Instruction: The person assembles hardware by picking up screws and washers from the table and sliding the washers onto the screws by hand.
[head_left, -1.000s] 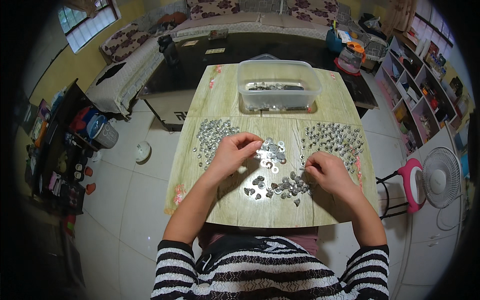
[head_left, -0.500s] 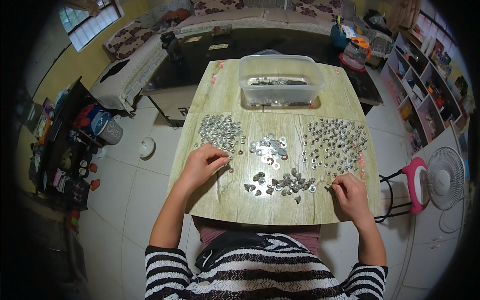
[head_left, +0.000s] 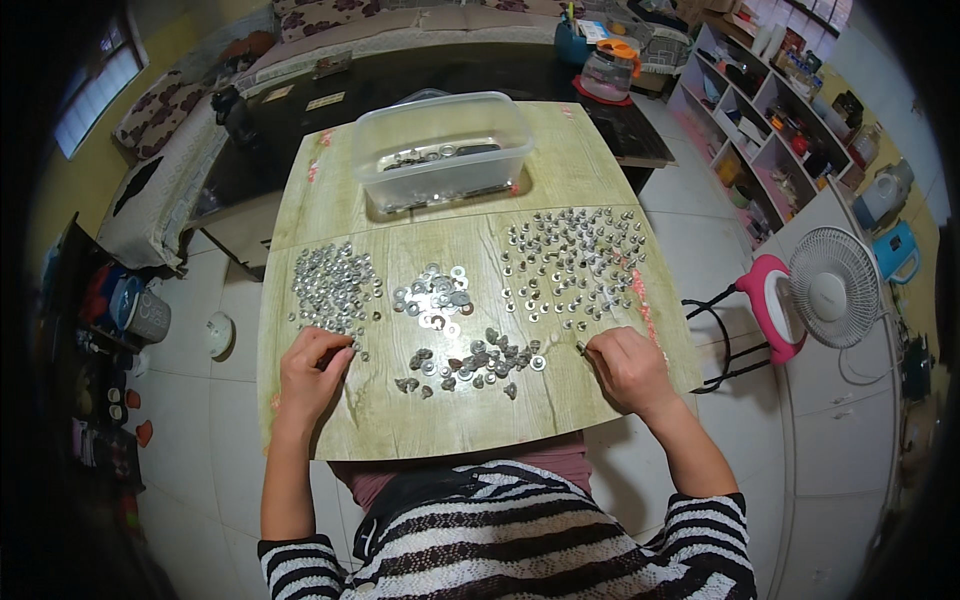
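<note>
My left hand [head_left: 312, 366] rests at the near edge of a pile of small shiny nuts [head_left: 335, 285]. Its thumb and forefinger pinch a small nut [head_left: 353, 345]. My right hand [head_left: 630, 366] is closed below a spread of bolts [head_left: 570, 262], most of them standing on their heads. A short bolt [head_left: 581, 348] sticks out from its fingertips. Between the hands lie flat washers [head_left: 433, 297] in a loose heap, some brownish. Nearer to me is a cluster of dark, dull fasteners [head_left: 490, 358] mixed with washers.
A clear plastic tub [head_left: 445, 180] with metal pieces inside stands at the back of the wood-patterned table [head_left: 400, 425]. Behind it is a dark, low table [head_left: 450, 70]. To the right are a pink stool [head_left: 765, 300] and a white fan [head_left: 835, 285].
The view has swung to the right, so the table sits further left. My left hand still pinches at the nuts; my right hand keeps its bolt, turned palm-down more.
</note>
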